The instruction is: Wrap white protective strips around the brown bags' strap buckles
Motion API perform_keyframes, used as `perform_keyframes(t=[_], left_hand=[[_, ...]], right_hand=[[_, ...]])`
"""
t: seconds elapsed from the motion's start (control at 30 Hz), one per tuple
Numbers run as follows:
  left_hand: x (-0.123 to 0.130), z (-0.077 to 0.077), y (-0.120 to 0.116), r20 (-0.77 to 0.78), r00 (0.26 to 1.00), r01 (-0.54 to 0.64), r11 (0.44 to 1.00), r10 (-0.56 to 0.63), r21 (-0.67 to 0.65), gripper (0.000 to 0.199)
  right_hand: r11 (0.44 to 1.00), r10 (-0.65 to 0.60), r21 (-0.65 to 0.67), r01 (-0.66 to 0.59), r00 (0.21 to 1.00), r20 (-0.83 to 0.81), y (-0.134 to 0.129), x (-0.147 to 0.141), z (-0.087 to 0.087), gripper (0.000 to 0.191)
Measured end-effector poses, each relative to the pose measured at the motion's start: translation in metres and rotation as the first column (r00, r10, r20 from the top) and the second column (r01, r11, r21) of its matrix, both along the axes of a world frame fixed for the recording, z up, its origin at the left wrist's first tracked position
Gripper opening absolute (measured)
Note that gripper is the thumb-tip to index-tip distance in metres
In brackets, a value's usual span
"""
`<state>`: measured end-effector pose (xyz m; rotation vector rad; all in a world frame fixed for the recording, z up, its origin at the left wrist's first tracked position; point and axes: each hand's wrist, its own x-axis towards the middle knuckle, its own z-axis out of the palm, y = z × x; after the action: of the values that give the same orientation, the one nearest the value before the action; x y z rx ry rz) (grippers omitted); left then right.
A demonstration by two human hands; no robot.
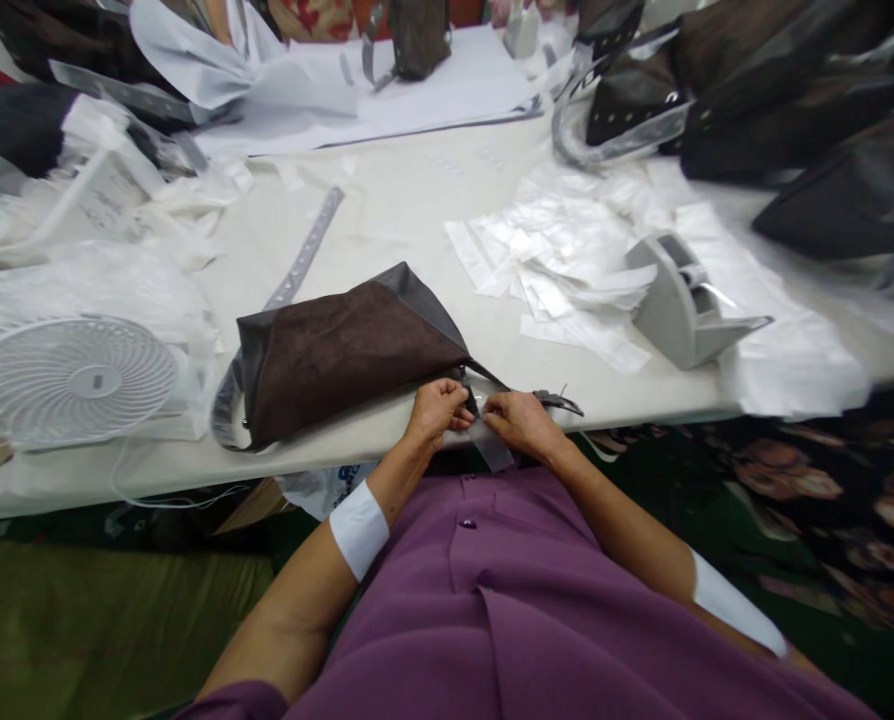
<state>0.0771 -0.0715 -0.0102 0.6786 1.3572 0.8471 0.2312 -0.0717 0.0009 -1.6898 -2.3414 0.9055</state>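
Note:
A dark brown handbag with black leather-like corners lies on its side at the table's front edge. At its right end, my left hand is closed with fingertips pinched on the bag's dark strap. My right hand is closed just beside it, pinching a clear plastic strip that hangs below the table edge along the strap. The exact grip of both hands is partly hidden by the fingers. A buckle end of the strap sticks out past my right hand. Another strap loops at the bag's left end.
A white fan stands at the left, its cable hanging over the edge. To the right are a grey tape dispenser and white paper strips. A pale perforated strip lies behind the bag. More dark bags are piled at back right.

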Motion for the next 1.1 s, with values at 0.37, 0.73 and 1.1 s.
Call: perform_keyframes(t=[0.37,0.73,1.1], left_hand=[[0.001,0.001,0.006,0.054,0.994,-0.098,0.994,0.096,0.040,0.017],[-0.009,0.002,-0.002,0.066,0.990,-0.125,0.992,0.126,-0.019,0.028],[-0.006,0.005,0.016,0.208,0.962,-0.147,0.977,0.178,-0.157,0.013]], right_hand=[[0.936,-0.350,-0.029,0.352,0.911,-0.218,-0.004,-0.010,-0.005,0.017],[0.882,-0.456,0.023,0.470,0.866,-0.207,0.010,-0.027,-0.001,0.015],[0.814,-0.541,0.043,0.580,0.782,-0.310,0.023,-0.043,0.005,0.018]])
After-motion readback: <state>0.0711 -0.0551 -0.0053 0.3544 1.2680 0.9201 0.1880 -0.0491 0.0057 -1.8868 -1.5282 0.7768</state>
